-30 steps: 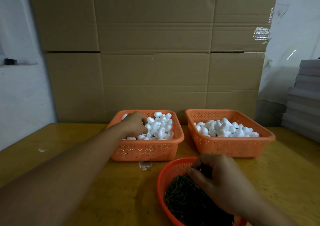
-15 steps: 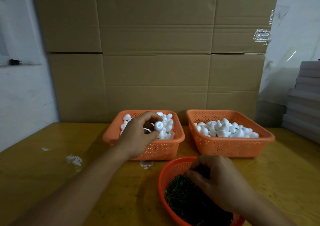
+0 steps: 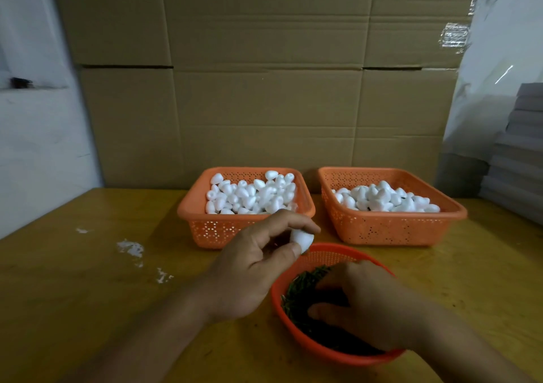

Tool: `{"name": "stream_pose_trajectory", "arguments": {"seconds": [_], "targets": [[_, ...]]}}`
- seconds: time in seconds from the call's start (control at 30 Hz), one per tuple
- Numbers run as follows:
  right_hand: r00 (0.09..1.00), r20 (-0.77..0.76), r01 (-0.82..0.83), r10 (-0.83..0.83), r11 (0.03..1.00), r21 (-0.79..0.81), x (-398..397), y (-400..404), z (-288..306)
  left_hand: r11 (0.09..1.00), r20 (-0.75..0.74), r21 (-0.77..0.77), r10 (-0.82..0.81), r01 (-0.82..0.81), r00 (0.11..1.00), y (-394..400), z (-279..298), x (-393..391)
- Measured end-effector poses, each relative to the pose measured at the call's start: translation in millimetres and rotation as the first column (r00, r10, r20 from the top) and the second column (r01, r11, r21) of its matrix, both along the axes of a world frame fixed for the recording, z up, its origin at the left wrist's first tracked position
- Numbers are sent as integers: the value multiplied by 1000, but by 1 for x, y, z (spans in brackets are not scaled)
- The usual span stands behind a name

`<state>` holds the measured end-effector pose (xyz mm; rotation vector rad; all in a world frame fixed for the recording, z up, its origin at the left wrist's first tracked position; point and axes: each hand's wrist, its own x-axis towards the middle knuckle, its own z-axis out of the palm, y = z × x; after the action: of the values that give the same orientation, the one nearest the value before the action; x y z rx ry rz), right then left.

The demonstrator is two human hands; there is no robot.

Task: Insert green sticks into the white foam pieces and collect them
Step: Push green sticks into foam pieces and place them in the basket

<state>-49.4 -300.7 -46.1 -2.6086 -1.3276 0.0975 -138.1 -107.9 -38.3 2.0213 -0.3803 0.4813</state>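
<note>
Beyond the left hand's (image 3: 249, 268) fingertips, the left orange basket (image 3: 202, 203) is blocking the way forward, with the right orange basket (image 3: 452, 215) sitting just beside it across a narrow gap. Bare table (image 3: 88, 294) is lying open outward of its knuckles. The right hand's (image 3: 370, 303) fingers are crowding inside the round red basket (image 3: 323, 350).

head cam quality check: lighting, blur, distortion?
Head view: dim and warm; the green sticks in the round basket read as a dark mass. Wide-angle bowing shows on the cardboard seams. Left hand and foam piece are fairly sharp; glare on the tape.
</note>
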Motion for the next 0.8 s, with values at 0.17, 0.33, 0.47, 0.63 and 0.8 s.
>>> {"name": "stream_pose_trajectory", "arguments": {"seconds": [0.17, 0.33, 0.47, 0.63, 0.8], "targets": [[1000, 3, -3, 4, 993, -116, -3, 1, 1, 990, -79, -52, -135, 131, 988, -4, -6, -4], [1000, 11, 24, -23, 993, -117, -6, 6, -1, 995, -77, -72, -72, 66, 994, -9, -12, 0], [1000, 12, 29, -28, 997, -78, -6, 6, -2, 988, -84, -148, -43, 30, 996, -11, -12, 1], [999, 28, 42, -43, 998, 44, -3, 3, -3, 955, -102, -295, -1, -29, 995, -16, -12, 3], [995, -6, 96, -99, 936, 339, -3, 1, 1, 788, -186, -616, -126, -16, 974, -20, -10, 3]]}}
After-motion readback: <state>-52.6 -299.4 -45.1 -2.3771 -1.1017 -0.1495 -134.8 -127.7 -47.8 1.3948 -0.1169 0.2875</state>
